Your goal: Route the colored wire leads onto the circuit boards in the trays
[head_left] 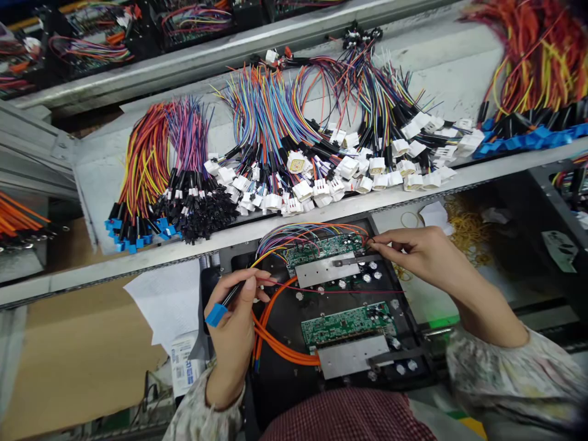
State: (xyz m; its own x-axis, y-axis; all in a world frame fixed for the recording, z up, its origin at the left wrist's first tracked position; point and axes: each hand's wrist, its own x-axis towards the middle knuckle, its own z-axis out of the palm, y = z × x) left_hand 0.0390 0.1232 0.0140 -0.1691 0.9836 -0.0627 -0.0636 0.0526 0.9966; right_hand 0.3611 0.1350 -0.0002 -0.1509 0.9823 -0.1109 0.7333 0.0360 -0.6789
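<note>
My left hand [236,312] is closed round a wire harness with a blue connector [215,315] and a black sleeve. Its wires run out from the fingers, a dark red one stretching right across the black fixture [271,398]. My right hand [408,248] pinches at the right end of the upper green circuit board [328,246]; an orange-red wire seems to lead to its fingertips. Several coloured wires arch along that board's top edge. Below lies a second green circuit board [346,321]. Metal plates [328,269] lie along both boards, with thick orange cables [285,352] at their left.
Above the fixture, a shelf [101,177] carries wire bundles with blue, black and white connectors [303,190]. Red and yellow wires [542,55] are piled at upper right. White paper [168,300] lies at left over brown cardboard [82,361]. Yellow rubber bands [466,226] sit behind my right hand.
</note>
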